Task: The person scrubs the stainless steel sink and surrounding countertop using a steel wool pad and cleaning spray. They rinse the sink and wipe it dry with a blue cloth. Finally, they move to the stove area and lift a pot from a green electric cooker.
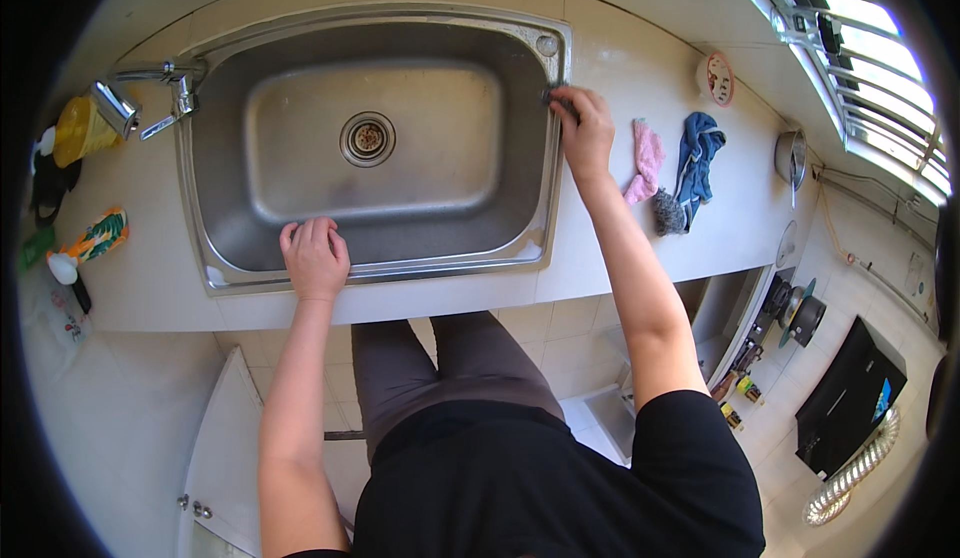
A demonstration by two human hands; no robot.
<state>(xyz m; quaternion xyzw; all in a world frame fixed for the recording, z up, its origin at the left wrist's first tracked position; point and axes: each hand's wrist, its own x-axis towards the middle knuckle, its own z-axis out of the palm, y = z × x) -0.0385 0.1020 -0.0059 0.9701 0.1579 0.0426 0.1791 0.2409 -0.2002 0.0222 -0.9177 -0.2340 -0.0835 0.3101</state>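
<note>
A stainless steel sink [525,183] with a round drain strainer [368,136] lies before me. My right hand [587,127] is at the sink's right rim, fingertips pinched on a dark steel wool scrubber [556,96] pressed against the edge. Most of the scrubber is hidden by the fingers. Over the front rim rests my left hand [315,254], fingers loosely curved toward the basin and nothing seen in them. Patches of white foam or residue [531,249] sit on the front corners of the rim.
A chrome faucet [180,93] stands at the left. On the right counter lie a pink cloth [646,159], a blue cloth [697,160] and a grey scouring ball [667,213]. Beyond are a bowl [716,79] and a metal pot [790,157]. A brush [69,267] lies left.
</note>
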